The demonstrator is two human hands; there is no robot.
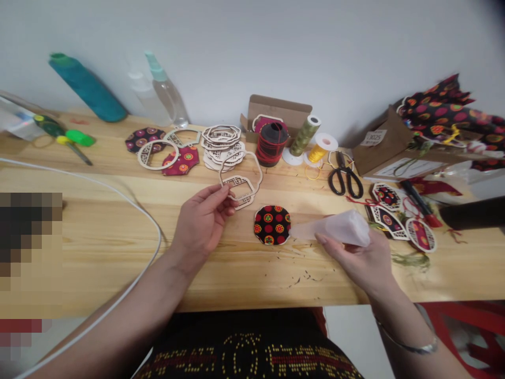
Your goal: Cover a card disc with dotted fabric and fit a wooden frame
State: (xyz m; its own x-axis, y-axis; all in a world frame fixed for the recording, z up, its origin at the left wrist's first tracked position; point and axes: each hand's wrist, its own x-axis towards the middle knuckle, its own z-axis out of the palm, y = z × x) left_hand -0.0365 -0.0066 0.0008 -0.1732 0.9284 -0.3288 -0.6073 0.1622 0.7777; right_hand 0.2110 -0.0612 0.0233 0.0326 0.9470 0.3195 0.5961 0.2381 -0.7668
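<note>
My left hand (202, 221) pinches the edge of a thin, pale wooden frame (260, 178) with a wavy outline, held up off the table. Just behind and below it is a smaller wooden lattice frame (248, 201), and I cannot tell whether the fingers touch that one too. In my right hand (369, 259) lies a translucent white squeeze bottle (342, 226), tipped on its side with its nozzle pointing left. The nozzle tip reaches the right edge of a black fabric-covered piece (272, 225) with red and orange flower dots, flat on the wooden table (236, 273).
Behind are stacked wooden frames (221, 139), fabric pieces (181, 160), thread spools (271, 145) and black-handled scissors (345, 176). A cardboard box (379, 145) with patterned cloth stands right, near finished ornaments (389, 221). A white cable (152, 216) crosses the left side; spray bottles (165, 92) stand behind.
</note>
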